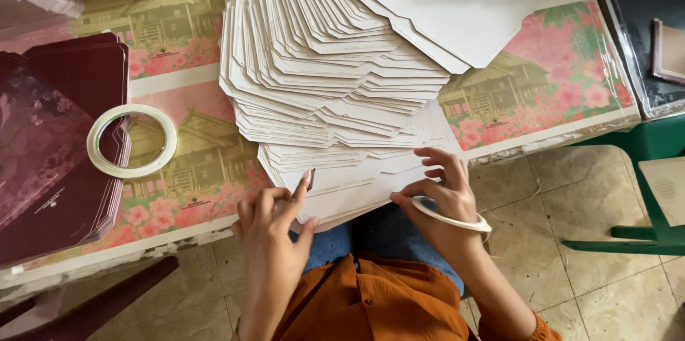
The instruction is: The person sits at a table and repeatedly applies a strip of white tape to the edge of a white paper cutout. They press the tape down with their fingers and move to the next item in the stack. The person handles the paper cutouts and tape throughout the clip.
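A big fanned pile of white die-cut card sheets [321,63] lies across the table and hangs over its near edge. My left hand [275,223] presses its fingertips on the lowest sheet [349,187] at the front edge. My right hand [446,187] rests on the same sheet's right end, fingers curled on the card, with a small white tape ring [451,218] hanging round it near the thumb and wrist. An orange sleeve and blue trousers show below the hands.
A larger roll of white tape [132,140] lies on the table to the left. A stack of dark maroon printed cards [61,141] sits at far left. The table [549,91] has a pink floral cover. A green chair frame [646,230] stands at right on the tiled floor.
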